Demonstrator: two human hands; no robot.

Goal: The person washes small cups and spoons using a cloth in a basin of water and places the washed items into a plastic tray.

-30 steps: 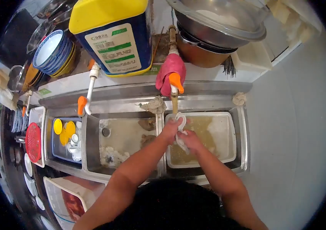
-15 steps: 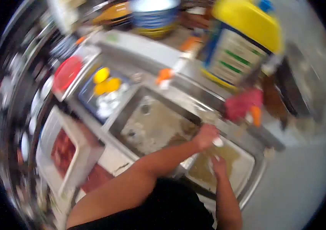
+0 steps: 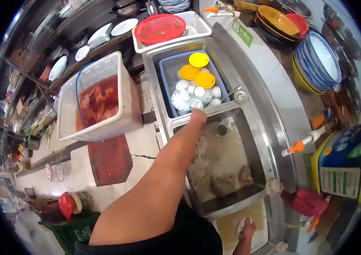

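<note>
My left hand (image 3: 198, 115) reaches over the near edge of a blue-grey tub, its fingers closed on a small white cup (image 3: 196, 104). Around the cup lie several white bowls and cups, some with a blue pattern (image 3: 181, 100), below yellow round dishes (image 3: 204, 80). Lower down, my right hand (image 3: 247, 229) is over a white basin (image 3: 262, 242) of murky yellowish water. Its fingers are closed on a crumpled white cloth (image 3: 242, 224).
The middle sink (image 3: 214, 170) holds a little cloudy water. A red colander (image 3: 160, 29) lies on a white tray. To the left, a big plastic tub (image 3: 121, 97) contains meat in red liquid. Orange-handled taps (image 3: 297, 147) and stacked bowls (image 3: 318, 63) line the right ledge.
My left hand has moved from the basin to the blue-grey tub, carrying a small white item. My right hand stays over the basin. The view has turned toward the left.
</note>
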